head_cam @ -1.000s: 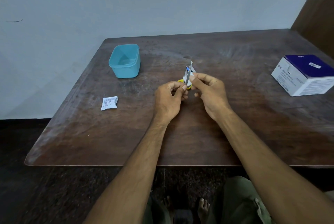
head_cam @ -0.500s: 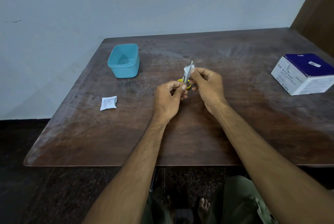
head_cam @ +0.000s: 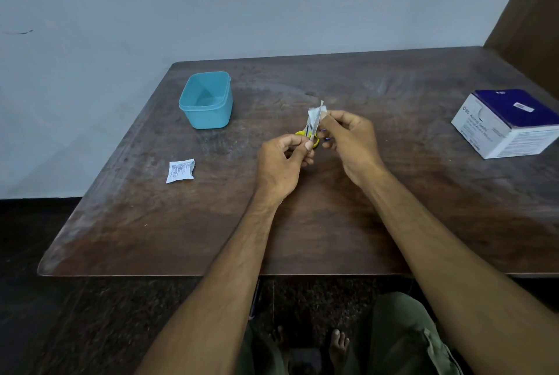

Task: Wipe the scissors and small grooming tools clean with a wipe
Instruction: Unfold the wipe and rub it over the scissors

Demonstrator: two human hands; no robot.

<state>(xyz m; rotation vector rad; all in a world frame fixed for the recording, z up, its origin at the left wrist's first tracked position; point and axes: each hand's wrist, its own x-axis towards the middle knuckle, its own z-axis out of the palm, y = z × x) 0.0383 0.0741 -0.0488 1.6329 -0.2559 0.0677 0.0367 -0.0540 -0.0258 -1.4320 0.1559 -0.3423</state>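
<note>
Small scissors (head_cam: 315, 122) with yellow handles stand blades-up over the middle of the table. My left hand (head_cam: 282, 164) grips the yellow handles from below. My right hand (head_cam: 351, 141) pinches a small white wipe (head_cam: 314, 111) against the upper part of the steel blades. The wipe shows behind and beside the blades near their tip. Other grooming tools are not clearly visible; something small and dark sits partly hidden under my right hand's fingers.
A teal plastic tub (head_cam: 207, 101) stands open at the back left of the dark wooden table (head_cam: 302, 238). A torn white wipe sachet (head_cam: 180, 170) lies left of my hands. A blue-and-white box of swabs (head_cam: 511, 123) sits at the right edge.
My right hand has slid the wipe up the blades toward their tip. My left hand keeps its grip on the handles in nearly the same place.
</note>
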